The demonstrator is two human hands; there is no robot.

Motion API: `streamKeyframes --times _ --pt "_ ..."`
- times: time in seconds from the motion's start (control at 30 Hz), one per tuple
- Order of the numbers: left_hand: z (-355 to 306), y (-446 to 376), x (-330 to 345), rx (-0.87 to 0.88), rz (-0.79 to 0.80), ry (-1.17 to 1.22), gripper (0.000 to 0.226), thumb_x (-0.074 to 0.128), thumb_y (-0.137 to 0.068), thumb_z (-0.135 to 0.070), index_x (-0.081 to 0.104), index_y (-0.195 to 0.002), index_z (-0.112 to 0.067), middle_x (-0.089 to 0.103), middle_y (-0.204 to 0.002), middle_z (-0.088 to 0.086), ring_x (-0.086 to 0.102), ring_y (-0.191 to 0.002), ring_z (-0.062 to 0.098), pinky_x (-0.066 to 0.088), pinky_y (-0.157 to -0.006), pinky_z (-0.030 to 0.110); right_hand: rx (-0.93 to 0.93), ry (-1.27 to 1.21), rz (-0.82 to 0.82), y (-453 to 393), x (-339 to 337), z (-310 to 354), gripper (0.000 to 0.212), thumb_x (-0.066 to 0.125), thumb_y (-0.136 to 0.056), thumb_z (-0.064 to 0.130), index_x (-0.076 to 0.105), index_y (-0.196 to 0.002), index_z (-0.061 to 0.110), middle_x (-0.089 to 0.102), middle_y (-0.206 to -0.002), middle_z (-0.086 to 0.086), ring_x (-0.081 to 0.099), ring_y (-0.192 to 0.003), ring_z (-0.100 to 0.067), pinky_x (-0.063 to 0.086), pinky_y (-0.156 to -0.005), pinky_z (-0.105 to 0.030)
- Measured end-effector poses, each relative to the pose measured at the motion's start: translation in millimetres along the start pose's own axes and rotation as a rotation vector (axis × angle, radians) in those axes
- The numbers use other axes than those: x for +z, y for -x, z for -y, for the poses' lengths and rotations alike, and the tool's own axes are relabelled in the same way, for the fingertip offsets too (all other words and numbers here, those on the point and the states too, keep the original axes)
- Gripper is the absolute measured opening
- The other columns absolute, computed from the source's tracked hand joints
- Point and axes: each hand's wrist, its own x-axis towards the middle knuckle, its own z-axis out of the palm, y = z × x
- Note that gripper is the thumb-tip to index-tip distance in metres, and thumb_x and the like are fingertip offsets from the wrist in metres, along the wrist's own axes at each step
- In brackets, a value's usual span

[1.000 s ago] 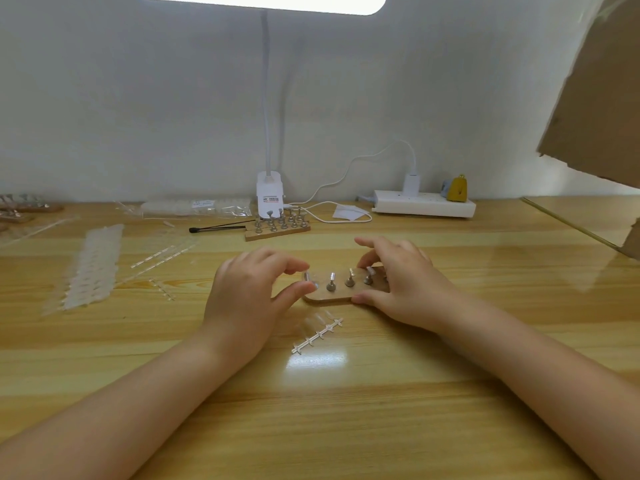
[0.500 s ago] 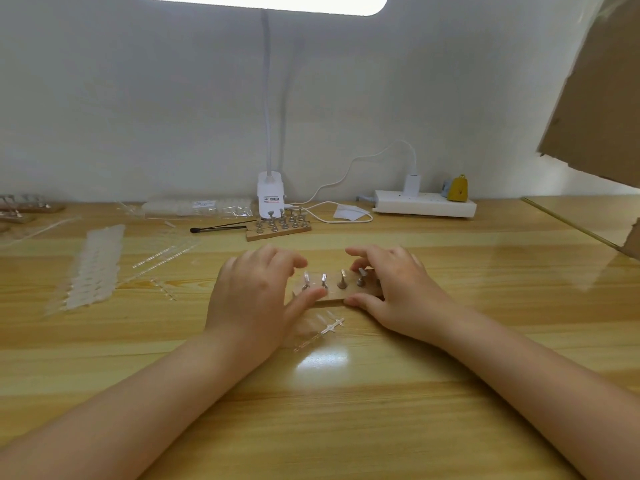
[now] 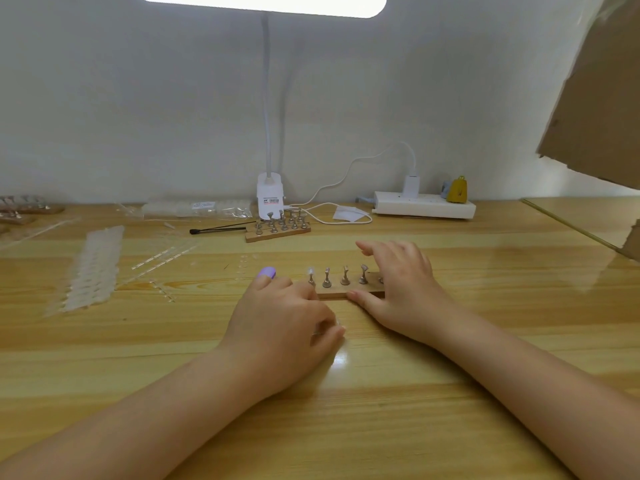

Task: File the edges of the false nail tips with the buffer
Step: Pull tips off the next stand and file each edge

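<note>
On the table [image 3: 450,393], just past our hands, sits the wooden stand [image 3: 346,293] with its row of metal pegs [image 3: 344,276]; the far-left peg seems to carry a pale nail tip [image 3: 310,270], though it is too blurred to be sure. Our right hand [image 3: 401,289] rests on the right end of the stand, thumb along its near edge and fingers draped over the top, lightly holding it. Our left hand [image 3: 282,317] lies curled on the table at the stand's left end, the grip closed, apparently pinching the small clear strip of tips [image 3: 337,325] under the thumb; whether it truly holds the strip we cannot tell. No buffer is visible, so filing has not begun. To do this step well we judge we should keep the right hand steadying the stand, seat each tip gently so it does not flick away, and keep the sleeves off the pegs. Compared with a second ago, the left hand has dropped nearer and over the strip, which lay bare before, and the stand has shifted slightly left.
</note>
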Motion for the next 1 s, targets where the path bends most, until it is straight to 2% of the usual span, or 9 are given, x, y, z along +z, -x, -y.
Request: streamKeyframes --times 0.1,0.17,0.23,0.33,0.47,0.6,0.7,0.83,1.0 --pt "8 -3 7 0.065 -0.039 -0.019 0.029 0.052 -0.095 -0.042 0.075 -0.091 -0.025 0.07 -0.086 -0.006 0.063 -0.082 0.019 0.034 -0.107 0.047 -0.034 -0.003 -0.109 4 -1 7 0.06 0.065 -0.084 0.038 0.044 -0.138 0.022 0.046 -0.132 0.003 0.032 -0.126 -0.019 0.024 -0.108 -0.033" --pt "13 -5 11 0.111 -0.21 -0.062 0.022 0.068 -0.087 -0.03 0.072 -0.072 -0.014 0.067 -0.067 0.0 0.063 -0.059 0.025 0.053 -0.085 0.046 -0.103 -0.086 -0.26 6 -2 15 0.039 0.069 -0.082 0.026 0.061 -0.118 0.014 0.057 -0.112 -0.003 0.046 -0.11 -0.022 0.035 -0.097 -0.033" --pt "17 -6 10 0.08 -0.385 -0.037 0.029 0.061 -0.088 -0.032 0.068 -0.067 -0.012 0.065 -0.061 0.001 0.059 -0.05 0.026 0.051 -0.059 0.032 -0.122 -0.255 -0.356 8 -5 26 0.013 0.067 -0.085 0.023 0.066 -0.091 0.012 0.06 -0.084 0.0 0.054 -0.083 -0.017 0.043 -0.077 -0.031" --pt "25 -8 5 0.088 -0.531 0.035 0.032 0.05 -0.092 -0.031 0.069 -0.074 -0.013 0.067 -0.068 -0.001 0.062 -0.058 0.024 0.046 -0.056 0.031 0.065 -0.596 -0.213 12 -3 40 0.032 0.06 -0.092 0.036 0.062 -0.069 0.013 0.057 -0.057 0.003 0.051 -0.054 -0.009 0.044 -0.056 -0.028" --pt "27 -7 3 0.194 -0.624 -0.047 0.027 0.056 -0.092 -0.029 0.072 -0.076 -0.014 0.07 -0.074 -0.002 0.065 -0.066 0.024 0.046 -0.062 0.034 0.312 -1.086 0.178 10 -1 45 0.044 0.06 -0.086 0.047 0.07 -0.084 0.005 0.067 -0.064 -0.007 0.058 -0.051 -0.013 0.044 -0.046 -0.024" --pt "28 -8 1 0.363 -0.684 -0.126 0.017 0.064 -0.091 -0.026 0.076 -0.081 -0.018 0.073 -0.085 -0.008 0.065 -0.068 0.02 0.048 -0.067 0.033 0.299 -1.406 0.388 6 -3 39 0.04 0.067 -0.075 0.039 0.069 -0.089 0.001 0.069 -0.074 -0.012 0.062 -0.056 -0.016 0.045 -0.045 -0.021" --pt "32 -10 4 0.387 -0.697 -0.12 0.013 0.067 -0.09 -0.027 0.077 -0.087 -0.02 0.074 -0.091 -0.009 0.066 -0.069 0.02 0.049 -0.07 0.033 0.302 -1.447 0.392 6 -3 35 0.032 0.068 -0.076 0.033 0.071 -0.089 0.004 0.071 -0.078 -0.011 0.064 -0.059 -0.013 0.047 -0.047 -0.019" --pt "29 -9 7 0.236 -0.65 0.005 0.019 0.064 -0.089 -0.033 0.075 -0.094 -0.018 0.072 -0.103 -0.004 0.067 -0.087 0.023 0.049 -0.079 0.039 0.378 -1.472 0.296 5 0 37 0.023 0.069 -0.078 0.026 0.07 -0.087 0.005 0.07 -0.074 -0.007 0.063 -0.059 -0.01 0.046 -0.045 -0.018" --pt "35 -9 3 -0.034 -0.605 0.252 0.037 0.057 -0.085 -0.043 0.059 -0.065 -0.012 0.065 -0.081 0.0 0.061 -0.078 0.026 0.047 -0.072 0.044 0.461 -1.391 0.096 6 2 38 0.015 0.064 -0.09 0.016 0.067 -0.091 0.001 0.067 -0.068 -0.005 0.06 -0.056 -0.008 0.047 -0.044 -0.021"
